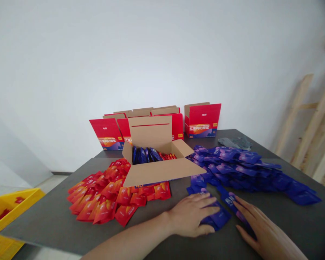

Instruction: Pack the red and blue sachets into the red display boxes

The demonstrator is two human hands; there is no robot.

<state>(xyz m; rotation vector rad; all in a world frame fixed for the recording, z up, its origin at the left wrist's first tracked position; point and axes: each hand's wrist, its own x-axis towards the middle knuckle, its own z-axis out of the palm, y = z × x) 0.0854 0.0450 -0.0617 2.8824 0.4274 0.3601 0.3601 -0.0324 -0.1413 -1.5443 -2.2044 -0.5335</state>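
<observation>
My left hand (195,214) lies flat with fingers spread on a few blue sachets (221,218) at the table's front. Beside it, my right hand (256,223) has its fingers stretched over another blue sachet (228,196), the thumb apart; part of that sachet is hidden under the hand. Just beyond the hands stands an open carton (162,169), flaps folded out, with blue sachets (146,155) at its left and red sachets (168,156) at its right. A large heap of blue sachets (238,169) spreads to the right, and red sachets (105,196) are heaped left of the carton.
Several open red cartons (105,133) stand along the back of the dark table (56,216), another red carton (203,122) at back right. A crumpled clear plastic bag (235,143) lies near the right edge. A yellow crate (11,213) is at lower left, wooden frames (311,126) at right.
</observation>
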